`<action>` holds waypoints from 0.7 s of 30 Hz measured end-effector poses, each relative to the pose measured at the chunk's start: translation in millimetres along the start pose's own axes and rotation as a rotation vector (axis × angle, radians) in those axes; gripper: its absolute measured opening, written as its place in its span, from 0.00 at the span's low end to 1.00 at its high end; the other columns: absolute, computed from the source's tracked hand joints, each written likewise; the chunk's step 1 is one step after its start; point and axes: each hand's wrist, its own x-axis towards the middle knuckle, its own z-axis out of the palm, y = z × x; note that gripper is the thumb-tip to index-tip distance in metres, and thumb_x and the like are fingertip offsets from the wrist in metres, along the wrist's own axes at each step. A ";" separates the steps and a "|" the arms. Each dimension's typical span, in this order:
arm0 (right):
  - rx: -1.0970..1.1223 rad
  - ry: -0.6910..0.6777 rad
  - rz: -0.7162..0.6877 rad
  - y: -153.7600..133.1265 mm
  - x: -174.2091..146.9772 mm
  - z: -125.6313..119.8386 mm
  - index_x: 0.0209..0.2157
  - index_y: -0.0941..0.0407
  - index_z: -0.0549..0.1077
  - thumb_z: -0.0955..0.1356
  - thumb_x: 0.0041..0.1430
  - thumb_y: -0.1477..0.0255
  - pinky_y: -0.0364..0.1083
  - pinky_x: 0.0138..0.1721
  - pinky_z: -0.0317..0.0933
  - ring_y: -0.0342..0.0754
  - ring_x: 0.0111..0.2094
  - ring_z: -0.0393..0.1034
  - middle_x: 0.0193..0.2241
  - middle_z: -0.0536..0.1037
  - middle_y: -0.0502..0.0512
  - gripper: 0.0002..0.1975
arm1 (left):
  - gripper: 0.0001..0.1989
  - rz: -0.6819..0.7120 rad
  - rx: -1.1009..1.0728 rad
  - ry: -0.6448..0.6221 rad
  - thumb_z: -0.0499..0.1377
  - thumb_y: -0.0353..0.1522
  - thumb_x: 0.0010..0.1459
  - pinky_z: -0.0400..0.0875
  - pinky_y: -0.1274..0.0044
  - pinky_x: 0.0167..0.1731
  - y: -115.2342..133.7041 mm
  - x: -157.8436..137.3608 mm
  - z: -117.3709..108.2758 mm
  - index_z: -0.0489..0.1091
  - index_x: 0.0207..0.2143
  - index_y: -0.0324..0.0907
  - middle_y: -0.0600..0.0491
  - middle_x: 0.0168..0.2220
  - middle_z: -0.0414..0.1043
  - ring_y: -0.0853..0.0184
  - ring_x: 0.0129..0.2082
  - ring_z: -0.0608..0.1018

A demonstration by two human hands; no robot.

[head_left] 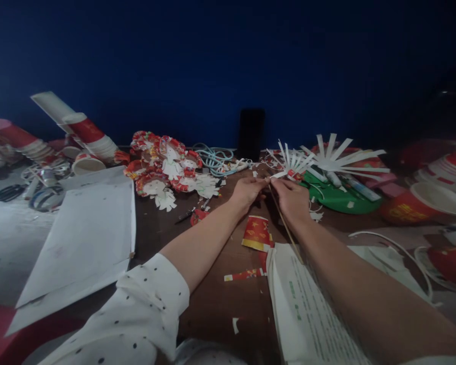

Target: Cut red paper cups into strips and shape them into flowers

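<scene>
My left hand [249, 193] and my right hand [292, 200] meet over the middle of the table, fingers pinched close together. Between them they grip the upper end of a thin brown stick [288, 229], which slants down toward me beside my right forearm. A white strip shows just behind the right fingertips; whether it is held I cannot tell. Beneath the hands lies a red piece of paper cup [256, 232] with a yellow edge. Nearer to me is a narrow red cut strip [244, 275]. Beyond the right hand sits a paper cup cut into spread white strips [294, 161].
Red-and-white cut paper shapes [171, 165] are heaped at left. White sheets [95, 223] and stacked paper cups [89, 134] lie farther left. A dark phone [251, 133] stands at the back. Rightward are a green disc [334, 196], a red cup [421, 205] and a printed booklet [307, 304].
</scene>
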 end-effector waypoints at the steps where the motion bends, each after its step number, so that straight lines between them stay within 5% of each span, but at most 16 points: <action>1: -0.012 -0.015 -0.016 0.5 0.1 -0.2 0.32 0.59 0.83 0.70 0.52 0.60 0.46 0.37 0.66 0.53 0.35 0.75 0.27 0.81 0.52 0.16 | 0.11 0.001 -0.002 0.005 0.64 0.28 0.56 0.65 0.83 0.20 -0.4 0.7 -0.4 0.70 0.21 0.38 0.58 0.19 0.65 0.77 0.18 0.66; 5: -0.016 -0.096 -0.071 1.4 -2.4 -1.0 0.38 0.57 0.84 0.69 0.52 0.64 0.46 0.38 0.66 0.51 0.34 0.75 0.31 0.82 0.51 0.17 | 0.12 0.000 -0.011 0.033 0.66 0.30 0.54 0.65 0.83 0.21 -1.4 3.4 -3.0 0.69 0.22 0.38 0.59 0.18 0.63 0.77 0.18 0.65; 9: 0.004 -0.184 -0.023 0.9 -6.7 -0.5 0.45 0.56 0.82 0.70 0.51 0.64 0.43 0.27 0.62 0.44 0.24 0.68 0.25 0.79 0.48 0.21 | 0.13 -0.005 -0.047 0.033 0.68 0.32 0.53 0.64 0.84 0.20 -1.4 4.0 -4.9 0.67 0.21 0.38 0.58 0.18 0.63 0.77 0.18 0.65; 21: 0.164 -0.136 0.150 -0.4 -1.2 0.7 0.42 0.61 0.83 0.72 0.45 0.65 0.41 0.19 0.54 0.40 0.17 0.60 0.17 0.72 0.46 0.22 | 0.10 0.006 -0.118 -0.052 0.69 0.30 0.51 0.66 0.85 0.20 -5.1 6.9 -8.5 0.70 0.24 0.37 0.58 0.18 0.64 0.78 0.18 0.66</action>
